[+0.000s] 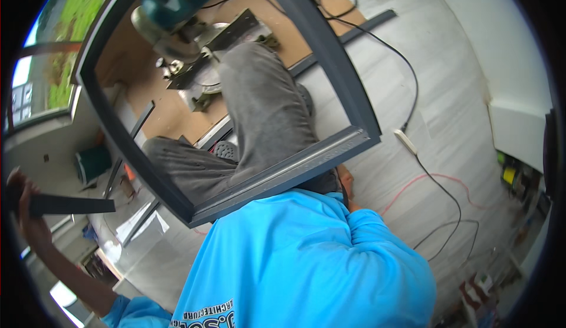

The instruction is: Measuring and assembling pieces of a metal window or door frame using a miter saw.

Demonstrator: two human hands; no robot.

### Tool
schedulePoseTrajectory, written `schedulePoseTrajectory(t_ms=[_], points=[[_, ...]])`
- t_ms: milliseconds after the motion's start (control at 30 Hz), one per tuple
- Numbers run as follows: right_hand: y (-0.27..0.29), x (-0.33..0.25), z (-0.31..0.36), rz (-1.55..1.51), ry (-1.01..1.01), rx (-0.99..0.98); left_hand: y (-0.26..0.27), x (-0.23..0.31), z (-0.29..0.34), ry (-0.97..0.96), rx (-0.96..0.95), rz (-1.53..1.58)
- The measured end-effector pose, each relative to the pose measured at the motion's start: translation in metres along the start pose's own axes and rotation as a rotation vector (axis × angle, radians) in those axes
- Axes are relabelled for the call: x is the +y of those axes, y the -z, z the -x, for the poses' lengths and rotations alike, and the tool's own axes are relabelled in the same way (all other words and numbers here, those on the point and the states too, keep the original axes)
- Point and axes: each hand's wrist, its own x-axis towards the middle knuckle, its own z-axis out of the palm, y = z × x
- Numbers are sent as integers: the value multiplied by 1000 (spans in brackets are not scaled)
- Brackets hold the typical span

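At the far left, my raised left hand (29,210) is closed around a short dark grey profile strip (73,205), which points to the right. A large rectangular dark grey frame (330,51), like a window frame, stands tilted over my lap, its lower bar against my blue shirt. My right hand (346,182) is low beside my hip, just under the frame's lower right corner. Its fingers are mostly hidden, so whether it grips anything does not show. Through the frame's opening my grey-trousered legs appear beside a green mitre saw (177,10).
The saw stands on a brown board (336,4). A long dark profile (368,26) lies across the board's right edge. A black cable runs over the pale floor to a white socket block (407,142), near a red cord (424,176). Papers (138,222) lie at left.
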Motion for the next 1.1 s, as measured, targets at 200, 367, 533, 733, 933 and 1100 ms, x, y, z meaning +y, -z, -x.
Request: schedulePoseTrajectory(t_ms=[200, 367, 533, 733, 933, 1100], points=[[73, 62, -34, 37, 14, 15, -202, 4, 116, 251, -712, -138], [145, 39, -103, -165, -178, 212, -221, -22, 129, 148, -787, -298], [340, -126, -125, -354, 42, 532, -251, -31, 110, 18, -778, -477], [395, -392, -42, -478, 484, 126, -283, -36, 93, -110, -742, -499], [320, -445, -21, -370, 420, -332, -293, -49, 104, -164, -748, -447], [285, -460, -61, -272, 514, -256, -296, -49, 106, -183, -729, -409]])
